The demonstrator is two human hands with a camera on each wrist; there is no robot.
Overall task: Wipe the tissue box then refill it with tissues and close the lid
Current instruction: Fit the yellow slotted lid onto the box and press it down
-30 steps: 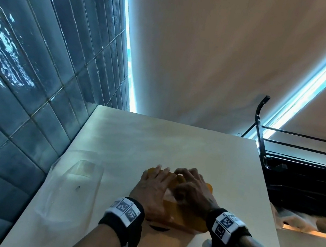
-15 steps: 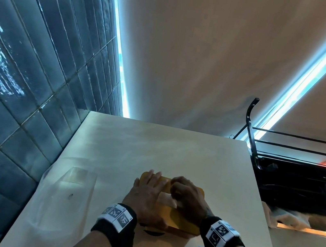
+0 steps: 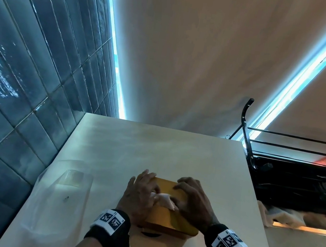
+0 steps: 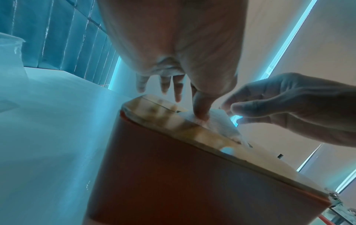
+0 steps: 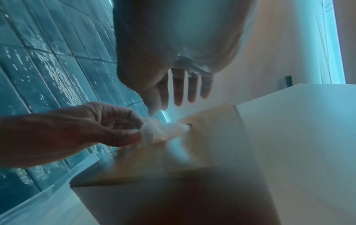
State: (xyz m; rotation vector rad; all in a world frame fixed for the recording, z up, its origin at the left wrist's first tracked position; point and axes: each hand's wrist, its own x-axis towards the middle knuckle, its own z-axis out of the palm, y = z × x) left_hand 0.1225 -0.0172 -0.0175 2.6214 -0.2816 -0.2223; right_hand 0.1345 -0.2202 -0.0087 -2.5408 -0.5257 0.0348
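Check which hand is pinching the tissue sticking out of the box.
The left hand: its thumb and forefinger pinch the tissue. The right hand just spreads its fingers over the lid.

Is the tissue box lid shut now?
Shut: the lid lies flat on the tissue box, a tissue poking through its slot, pinched by the left hand.

Table point(image 3: 153, 149) bears tissue box point(image 3: 171, 221), perhaps plastic point(image 3: 58, 203).

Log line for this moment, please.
lid: closed on tissue box | tissue: sticks out of slot | left hand: pinches tissue | right hand: fingertips on lid | plastic wrapper: left of box
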